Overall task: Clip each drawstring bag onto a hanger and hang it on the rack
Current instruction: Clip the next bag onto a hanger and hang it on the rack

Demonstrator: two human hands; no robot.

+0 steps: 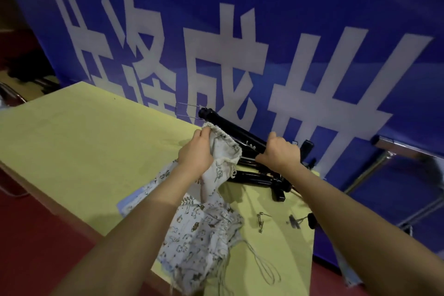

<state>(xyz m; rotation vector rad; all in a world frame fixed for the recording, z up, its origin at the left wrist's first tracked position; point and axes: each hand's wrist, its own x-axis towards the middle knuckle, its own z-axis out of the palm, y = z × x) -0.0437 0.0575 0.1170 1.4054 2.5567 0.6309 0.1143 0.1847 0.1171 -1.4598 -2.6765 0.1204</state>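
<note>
Two bare forearms in view; no sleeves, watch or rings visible; hands (195, 155) ungloved.

Blue banner (288, 7) (large white characters) behind yellow-green table (72, 139); dark red floor (36, 235)

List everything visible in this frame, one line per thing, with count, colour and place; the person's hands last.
Held drawstring bag: one, cream with leaf print, raised between the hands.
Bag pile: count unclear, white printed fabric, near table edge.
Hanger: one, black with wire hook, tilted above the table.
More hangers: count unclear, black, on the table at right.
Loose clip: one, metal, right of the pile.
Table: one, yellow-green.
Banner: one, blue with white characters, behind.
Left hand: grips the bag's top.
Right hand: grips the hanger.
</note>
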